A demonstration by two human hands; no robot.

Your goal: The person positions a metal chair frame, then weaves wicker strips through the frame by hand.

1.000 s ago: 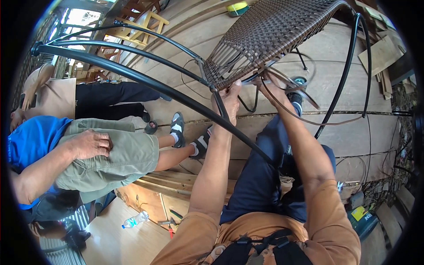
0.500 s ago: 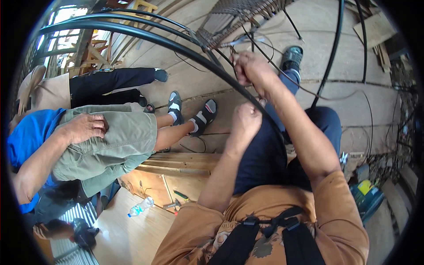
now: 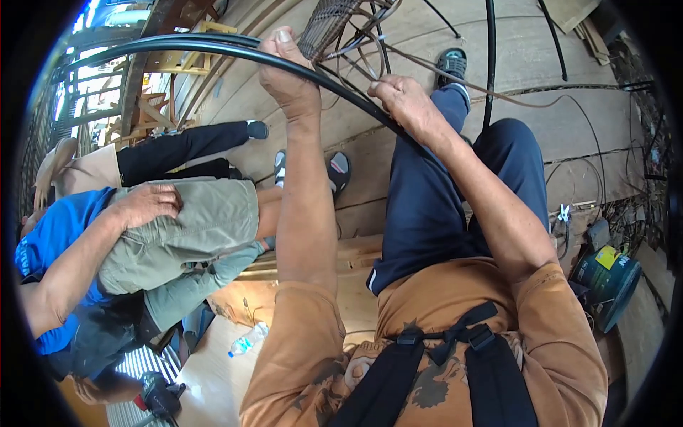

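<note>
A chair-like frame of curved black tubes (image 3: pixel 192 44) arches across in front of me. My left hand (image 3: pixel 290 77) is closed round its upper tube, thumb pointing up. Below and to the right, my right hand (image 3: pixel 407 107) is pinched shut at the end of loose loops of brown weaving strand (image 3: pixel 361 65), and its fingertips appear to grip the strand. Beyond the loops, a piece of brown woven wickerwork (image 3: pixel 326 27) is attached to the frame. The strand's long tail trails right across the floor.
Two people sit at my left, one in grey-green shorts (image 3: pixel 188 235). A plastic bottle (image 3: pixel 247 340) lies on a wooden board (image 3: pixel 213 377). Pliers (image 3: pixel 564 213) and a green round machine (image 3: pixel 605 277) are at my right. Black frame legs (image 3: pixel 489 64) stand on the plank floor (image 3: pixel 526 117).
My left hand has moved up and left from beside my right hand onto the tube. My right hand has shifted slightly, and brown loops now show beside it. The view has shifted.
</note>
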